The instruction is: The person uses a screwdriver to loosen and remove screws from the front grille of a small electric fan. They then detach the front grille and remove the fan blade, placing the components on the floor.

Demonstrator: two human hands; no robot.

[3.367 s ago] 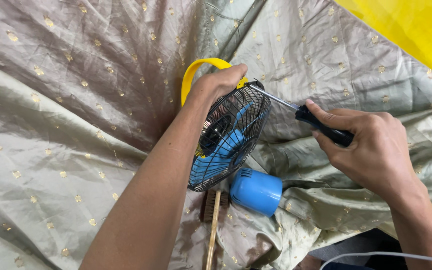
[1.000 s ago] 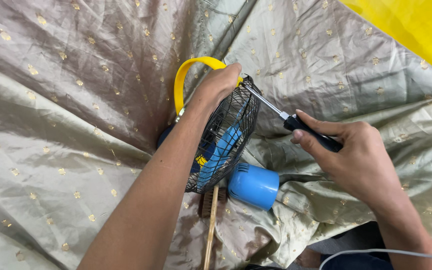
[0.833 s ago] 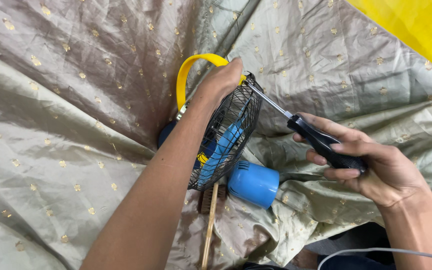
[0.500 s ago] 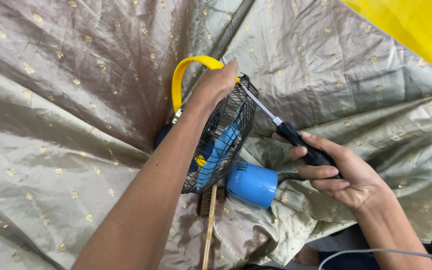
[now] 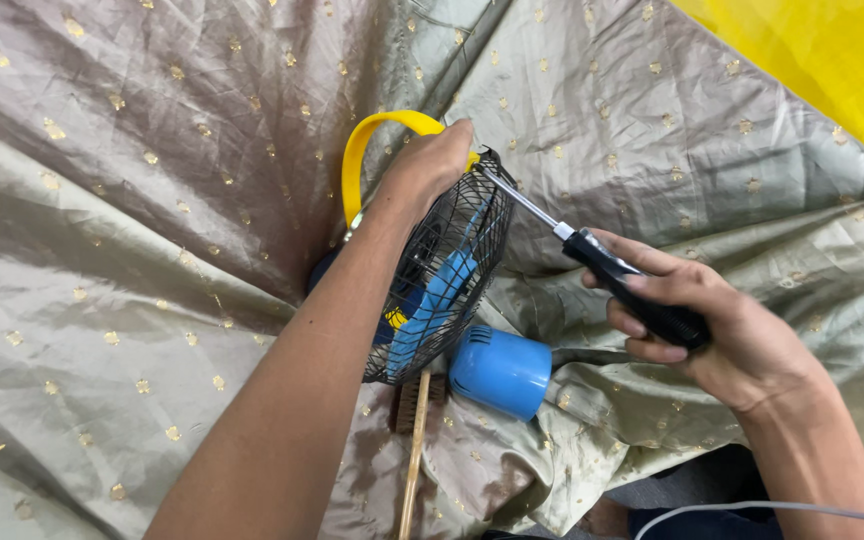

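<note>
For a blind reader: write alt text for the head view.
A left hand steadies the top of a small fan with a black wire cage, while the right hand holds a screwdriver with its tip at the cage rim. A blue motor cover and a brush lie on spotted cloth.

A single head-worn camera looks steeply down, close above the draped cloth (image 5: 152, 250).

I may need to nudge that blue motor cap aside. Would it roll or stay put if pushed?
The blue motor cap looks round-sided and lies on its side, so it would probably roll. The crumpled cloth beneath may slow it. It seems to be hollow plastic, so likely light.
</note>
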